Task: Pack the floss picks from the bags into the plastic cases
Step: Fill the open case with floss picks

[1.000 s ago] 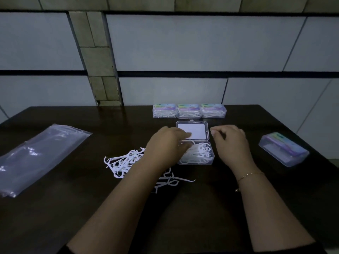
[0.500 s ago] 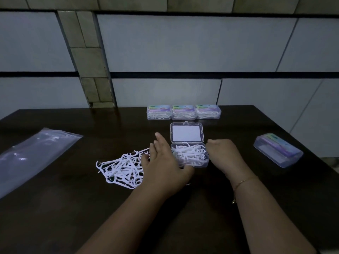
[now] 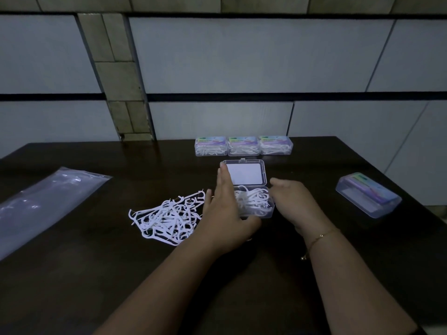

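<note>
Nearest the person, the two arms reach out over the dark desk [image 3: 72,274]. The left hand [image 3: 226,218] lies at the left side of the open case [image 3: 254,204], with straight fingers [image 3: 223,176] that go up past the lid [image 3: 245,176]. Its grip is released and it holds nothing. The right hand [image 3: 294,201] sits at the right side of the case with loosely bent fingers. The light is dim, so it only seems to touch the case wall, and it looks to hold nothing.

The case is already heaped with white picks. If the lid is pushed down now, some picks may stick out, get pinched at the edge, and the lid may not snap.

Just left of the left hand lies the loose pile of floss picks [image 3: 169,220]. A quick sweep of the wrist could scatter them over the desk. The picks are also tangled, so grabbing one could drag others out.

Farther left lies the clear bag [image 3: 41,204]. On the right stands a closed case [image 3: 368,198], well apart. At the back, three full cases [image 3: 243,146] stand in a row.
</note>
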